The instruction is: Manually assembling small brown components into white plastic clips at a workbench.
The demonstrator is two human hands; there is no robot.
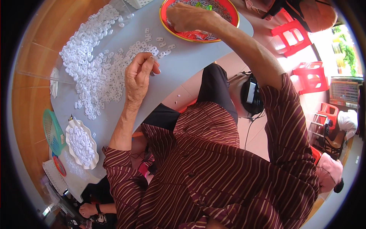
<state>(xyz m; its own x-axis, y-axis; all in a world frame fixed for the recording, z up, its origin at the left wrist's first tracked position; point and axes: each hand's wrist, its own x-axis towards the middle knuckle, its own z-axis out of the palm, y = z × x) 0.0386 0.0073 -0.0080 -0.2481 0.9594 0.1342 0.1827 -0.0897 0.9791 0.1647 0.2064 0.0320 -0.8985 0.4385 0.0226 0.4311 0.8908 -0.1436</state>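
Striped maroon sleeves lead to both hands: left hand (139,76) pinches one small white ring above the scattered white rings (95,72) on the grey table (183,65). Right hand (187,17), fingers curled, rests in the red tray (228,9); its grasp cannot be told.

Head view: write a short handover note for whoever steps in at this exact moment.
Left hand: fingers pinched together over the grey table; whether they hold a small white piece can't be told.
Right hand: reaching into the red tray of small metal parts; grip hidden.
White plastic rings lie heaped on the table, more in the white scalloped dish.
Done: dish is filled.
Left: the large loose heap.
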